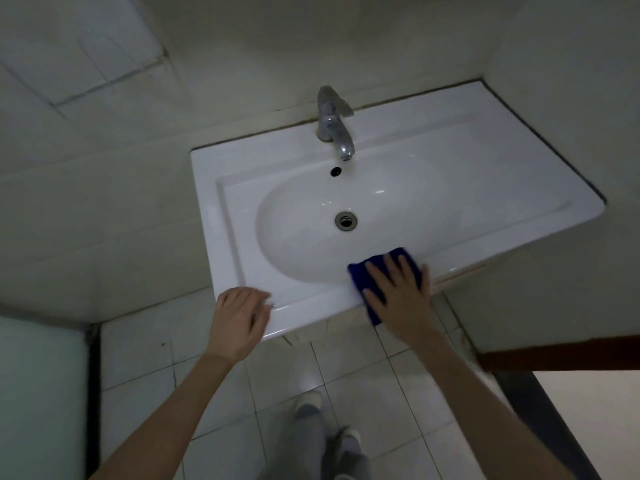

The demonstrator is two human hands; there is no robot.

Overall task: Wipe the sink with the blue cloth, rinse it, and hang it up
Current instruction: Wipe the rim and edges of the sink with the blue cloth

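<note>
Two hands at the sink (232, 237): right hand (398, 299) spread flat, pressing the blue cloth (356, 277) on the near rim; left hand (239, 317) rests relaxed on the front-left edge. Wiping underway; next stroke probably needs steady pressure across the bowl.

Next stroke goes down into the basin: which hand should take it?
Right. The right hand lies flat on the blue cloth at the front rim of the sink, by the basin. The left hand rests bare on the front left corner.
</note>
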